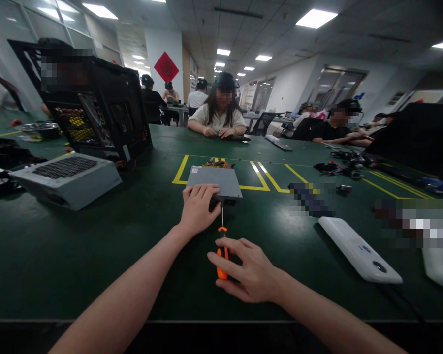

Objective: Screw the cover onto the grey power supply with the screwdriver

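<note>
A grey metal computer power supply (219, 181) lies on the green table in front of me, its bundle of coloured cables (219, 164) at the far side. My left hand (201, 209) rests on its near left corner, fingers on the top and thumb at the near face, gripping it. An orange and black screwdriver (222, 268) points away from me, its shaft reaching the near face of the unit. My right hand (245, 269) has its fingers curled round the handle. The tip is too small to make out against the dark face.
A larger grey power supply (68, 177) and an open black computer case (99, 108) stand at left. White devices (358, 248), a small dark cylinder (344, 189) and cables (332, 168) lie at right. Across the table sits a person (217, 108). Yellow tape (254, 188) marks the surface.
</note>
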Motion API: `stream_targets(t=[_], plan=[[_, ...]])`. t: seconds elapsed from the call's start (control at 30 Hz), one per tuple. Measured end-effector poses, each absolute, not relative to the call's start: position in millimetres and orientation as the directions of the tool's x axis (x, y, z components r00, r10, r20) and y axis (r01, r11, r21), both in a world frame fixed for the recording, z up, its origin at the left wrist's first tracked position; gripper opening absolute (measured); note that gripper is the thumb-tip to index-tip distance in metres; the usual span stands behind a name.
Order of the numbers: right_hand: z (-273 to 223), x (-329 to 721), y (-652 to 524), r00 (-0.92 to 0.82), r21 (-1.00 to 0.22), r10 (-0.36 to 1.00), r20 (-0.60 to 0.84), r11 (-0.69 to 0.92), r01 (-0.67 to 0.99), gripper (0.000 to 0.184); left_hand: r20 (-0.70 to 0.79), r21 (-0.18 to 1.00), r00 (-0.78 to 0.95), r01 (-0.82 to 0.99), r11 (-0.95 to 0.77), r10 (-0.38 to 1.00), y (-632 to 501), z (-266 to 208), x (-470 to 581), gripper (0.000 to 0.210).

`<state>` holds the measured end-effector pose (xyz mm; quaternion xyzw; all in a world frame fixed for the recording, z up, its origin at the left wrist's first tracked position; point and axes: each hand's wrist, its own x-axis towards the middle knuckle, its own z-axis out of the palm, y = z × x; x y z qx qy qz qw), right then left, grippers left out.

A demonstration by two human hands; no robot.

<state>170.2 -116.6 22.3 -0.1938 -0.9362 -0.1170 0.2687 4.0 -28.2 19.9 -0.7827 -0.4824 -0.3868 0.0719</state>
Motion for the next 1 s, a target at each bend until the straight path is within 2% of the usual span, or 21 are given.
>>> stream_targets(t=[0.23,0.37,0.53,0.73,0.83,1.0], plan=[[10,170,-114,-0.676,0.079,0.279,0.682,0.891,0.447,0.035,0.676,0.259,0.229,0.816,-0.516,0.7,-28,20,5,0.025],[13,170,-115,-0.708,0.04,0.312,0.633,0.9,0.433,0.038,0.682,0.259,0.221,0.818,-0.513,0.697,-28,20,6,0.025],[20,168,-115,-0.787,0.122,0.295,0.542,0.899,0.421,0.037,0.703,0.24,0.228,0.816,-0.526,0.674,-27,20,6,0.023],[13,168,-113,-0.707,0.042,0.289,0.645,0.911,0.411,0.039,0.709,0.238,0.228,0.814,-0.53,0.668,-26,19,6,0.021],[15,168,-115,-0.71,0.008,0.321,0.627,0.908,0.418,0.039,0.71,0.24,0.228,0.811,-0.534,0.666,-26,19,6,0.022],[19,167,-115,-0.778,0.143,0.278,0.564,0.894,0.423,0.035,0.717,0.235,0.229,0.81,-0.538,0.659,-25,17,6,0.022]])
